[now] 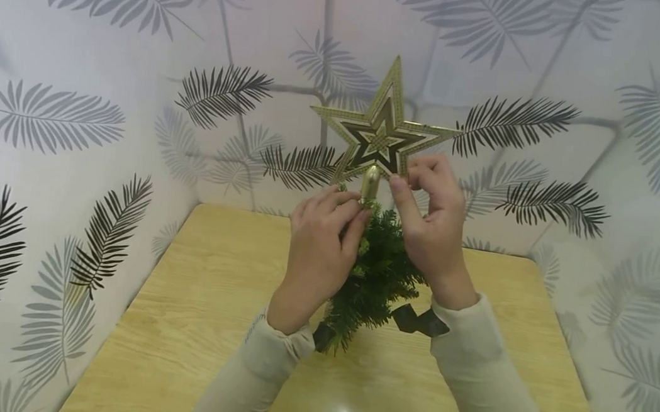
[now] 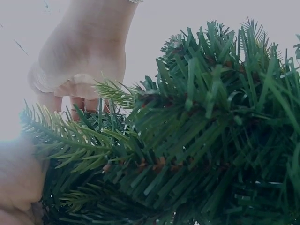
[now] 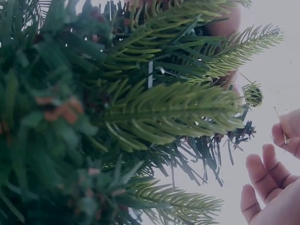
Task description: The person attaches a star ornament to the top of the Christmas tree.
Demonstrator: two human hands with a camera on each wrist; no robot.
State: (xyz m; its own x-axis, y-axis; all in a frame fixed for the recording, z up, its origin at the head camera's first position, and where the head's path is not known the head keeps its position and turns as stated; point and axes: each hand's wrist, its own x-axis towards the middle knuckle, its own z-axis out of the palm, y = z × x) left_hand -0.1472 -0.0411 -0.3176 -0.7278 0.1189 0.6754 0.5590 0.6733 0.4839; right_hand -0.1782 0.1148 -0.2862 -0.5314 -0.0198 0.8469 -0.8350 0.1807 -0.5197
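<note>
A gold star tree topper (image 1: 381, 136) stands upright above a small green artificial Christmas tree (image 1: 379, 284) in the head view. Its gold tubular base (image 1: 370, 183) meets the tree's tip. My left hand (image 1: 319, 240) grips the treetop just under that base, thumb and index finger close together. With thumb and fingers, my right hand (image 1: 437, 219) pinches the star's lower right point. Dense needles (image 2: 201, 140) fill much of the left wrist view. In the right wrist view, branches (image 3: 173, 112) partly hide the left fingers, while the right hand (image 3: 274, 192) shows at the right edge.
The tree is over a light wooden table (image 1: 217, 287). Behind the table and at its sides hangs a pale covering with a leaf pattern (image 1: 108, 117). Dark strap-like pieces (image 1: 419, 320) show beside the wrists, below the tree.
</note>
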